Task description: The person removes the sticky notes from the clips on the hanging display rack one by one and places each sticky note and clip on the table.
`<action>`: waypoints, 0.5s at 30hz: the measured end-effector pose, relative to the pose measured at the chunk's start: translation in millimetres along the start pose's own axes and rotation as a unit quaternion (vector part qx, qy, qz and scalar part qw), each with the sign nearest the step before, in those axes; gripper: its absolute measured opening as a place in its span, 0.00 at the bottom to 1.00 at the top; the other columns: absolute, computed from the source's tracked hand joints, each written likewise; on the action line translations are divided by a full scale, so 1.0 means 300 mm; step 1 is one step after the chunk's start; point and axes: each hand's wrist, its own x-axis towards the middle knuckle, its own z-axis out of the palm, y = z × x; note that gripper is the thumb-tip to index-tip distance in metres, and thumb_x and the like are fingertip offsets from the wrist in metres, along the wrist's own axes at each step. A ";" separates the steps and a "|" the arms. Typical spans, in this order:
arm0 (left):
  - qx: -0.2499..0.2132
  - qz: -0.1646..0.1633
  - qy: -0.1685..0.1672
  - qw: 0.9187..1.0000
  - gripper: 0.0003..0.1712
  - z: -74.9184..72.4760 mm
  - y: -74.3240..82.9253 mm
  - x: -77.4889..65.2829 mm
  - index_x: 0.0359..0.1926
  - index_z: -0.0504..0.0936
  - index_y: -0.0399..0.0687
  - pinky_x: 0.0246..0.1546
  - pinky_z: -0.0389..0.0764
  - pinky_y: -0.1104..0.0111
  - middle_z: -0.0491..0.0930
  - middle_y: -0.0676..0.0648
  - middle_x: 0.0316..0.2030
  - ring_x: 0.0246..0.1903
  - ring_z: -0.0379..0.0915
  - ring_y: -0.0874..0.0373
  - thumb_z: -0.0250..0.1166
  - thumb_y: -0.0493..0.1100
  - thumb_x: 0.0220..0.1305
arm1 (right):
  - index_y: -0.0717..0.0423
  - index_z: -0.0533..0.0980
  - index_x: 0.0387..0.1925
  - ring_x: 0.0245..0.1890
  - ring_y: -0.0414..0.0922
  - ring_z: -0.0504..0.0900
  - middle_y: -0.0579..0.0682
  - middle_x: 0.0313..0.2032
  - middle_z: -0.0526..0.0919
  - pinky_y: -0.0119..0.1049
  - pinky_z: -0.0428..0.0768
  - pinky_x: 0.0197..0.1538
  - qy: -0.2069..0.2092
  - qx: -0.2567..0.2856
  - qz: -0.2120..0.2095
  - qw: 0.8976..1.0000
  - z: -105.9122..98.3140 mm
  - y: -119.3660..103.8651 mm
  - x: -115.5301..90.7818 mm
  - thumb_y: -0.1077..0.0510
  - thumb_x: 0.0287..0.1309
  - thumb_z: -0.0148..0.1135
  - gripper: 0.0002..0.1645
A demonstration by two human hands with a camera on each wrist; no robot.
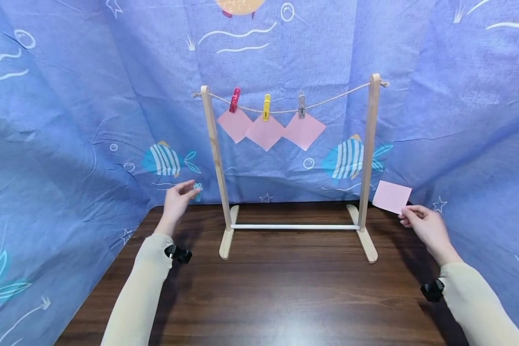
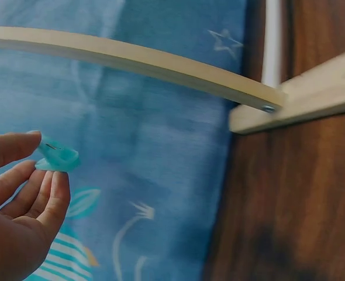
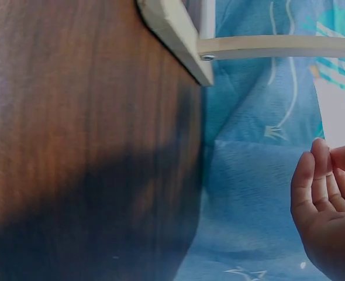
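Observation:
A teal clothespin (image 2: pixel 58 156) is pinched between the thumb and fingers of my left hand (image 1: pixel 178 198), just left of the wooden frame. My right hand (image 1: pixel 424 225) pinches a square pink paper (image 1: pixel 391 196) by its lower right corner, to the right of the frame. Between the posts a sagging string (image 1: pixel 339 96) carries three pink papers, each hung by a corner. A red clothespin (image 1: pixel 235 100) grips the left paper (image 1: pixel 235 125), a yellow clothespin (image 1: pixel 266 107) the middle paper (image 1: pixel 265 132), and a grey clothespin (image 1: pixel 301 105) the right paper (image 1: pixel 304 131).
The wooden frame has a left post (image 1: pixel 216 154), a right post (image 1: pixel 369 154) and a white crossbar (image 1: pixel 294 227) low between its feet. It stands on a dark brown table (image 1: pixel 285 283). A blue fish-patterned cloth (image 1: pixel 277 178) hangs behind and at both sides.

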 end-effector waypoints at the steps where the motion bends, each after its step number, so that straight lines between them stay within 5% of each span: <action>1: 0.004 -0.007 -0.001 1.000 0.29 0.006 -0.015 0.000 0.68 0.74 0.42 0.57 0.79 0.59 0.73 0.37 0.65 0.62 0.71 0.46 0.66 0.45 0.70 | 0.84 0.70 0.51 0.24 0.28 0.81 0.28 0.25 0.80 0.20 0.80 0.31 -0.003 -0.005 0.002 1.000 0.004 0.009 -0.001 0.62 0.74 0.51 0.22; 7: 0.003 -0.040 -0.006 0.999 0.28 0.038 -0.097 -0.001 0.68 0.74 0.38 0.54 0.80 0.63 0.74 0.35 0.62 0.59 0.73 0.45 0.65 0.43 0.71 | 0.86 0.70 0.53 0.25 0.27 0.80 0.31 0.26 0.81 0.22 0.81 0.32 -0.015 -0.021 0.022 0.999 0.018 0.061 0.004 0.62 0.74 0.50 0.24; 15: 0.018 -0.069 -0.020 0.997 0.28 0.070 -0.183 -0.015 0.68 0.73 0.35 0.61 0.75 0.50 0.73 0.33 0.63 0.60 0.73 0.41 0.64 0.40 0.71 | 0.90 0.68 0.52 0.24 0.29 0.80 0.56 0.29 0.86 0.25 0.82 0.30 -0.039 -0.033 0.045 0.998 0.034 0.123 0.005 0.64 0.73 0.49 0.24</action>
